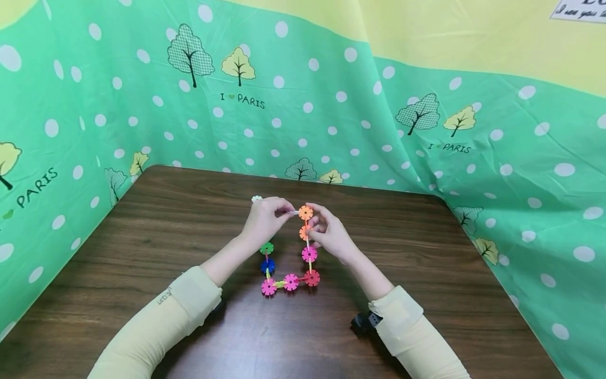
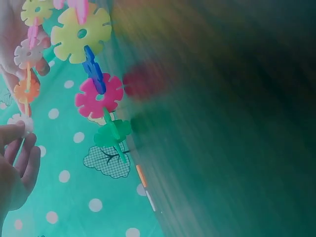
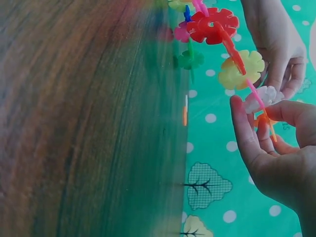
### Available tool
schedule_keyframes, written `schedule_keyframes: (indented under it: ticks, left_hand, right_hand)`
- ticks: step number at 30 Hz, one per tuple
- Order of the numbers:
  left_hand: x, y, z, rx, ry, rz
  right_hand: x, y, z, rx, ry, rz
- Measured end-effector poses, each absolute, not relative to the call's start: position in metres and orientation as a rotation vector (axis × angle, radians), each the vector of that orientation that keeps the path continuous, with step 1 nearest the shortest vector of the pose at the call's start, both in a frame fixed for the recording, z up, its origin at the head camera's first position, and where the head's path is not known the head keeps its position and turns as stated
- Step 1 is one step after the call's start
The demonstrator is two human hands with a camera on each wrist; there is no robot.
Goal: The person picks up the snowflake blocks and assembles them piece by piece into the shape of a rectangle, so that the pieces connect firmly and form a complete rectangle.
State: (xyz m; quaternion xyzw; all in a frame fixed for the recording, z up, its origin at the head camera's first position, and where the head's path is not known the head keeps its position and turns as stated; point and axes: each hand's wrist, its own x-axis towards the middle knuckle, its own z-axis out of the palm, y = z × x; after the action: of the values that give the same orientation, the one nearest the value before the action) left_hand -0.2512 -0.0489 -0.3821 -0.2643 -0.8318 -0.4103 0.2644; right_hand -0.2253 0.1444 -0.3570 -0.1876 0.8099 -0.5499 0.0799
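A chain of notched plastic flower discs (image 1: 310,255) hangs bent in a U between the two hands, its colours including orange, pink, red, blue and green. My left hand (image 1: 266,218) pinches a whitish disc (image 2: 20,123) between thumb and fingers, against the orange disc (image 1: 305,212) at the chain's upper right end. With thumb and fingers my right hand (image 1: 331,234) grips the chain just below, around a white disc (image 3: 264,99) and the lower orange disc (image 1: 305,232). A green disc (image 1: 267,248) dangles at the other end, partly behind the left forearm.
On the brown wooden table (image 1: 402,247), a white disc (image 1: 256,199) shows beyond the left hand. An orange piece (image 2: 141,175) lies near it at the far side. A black device (image 1: 362,323) sits by the right wrist. Green dotted cloth (image 1: 293,121) surrounds the table.
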Motion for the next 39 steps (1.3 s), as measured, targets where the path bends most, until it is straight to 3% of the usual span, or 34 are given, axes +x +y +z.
schedule_keyframes:
  ticks: [18, 39]
  left_hand:
    - [-0.254, -0.05, -0.385, -0.771, -2.205, -1.031]
    - [-0.255, -0.053, -0.39, -0.839, -2.163, -0.99]
  right_hand:
    - [-0.229, 0.145, -0.359, -0.634, 2.442, -1.666]
    - [-0.25, 0.138, -0.379, -0.325, 2.438, -1.974]
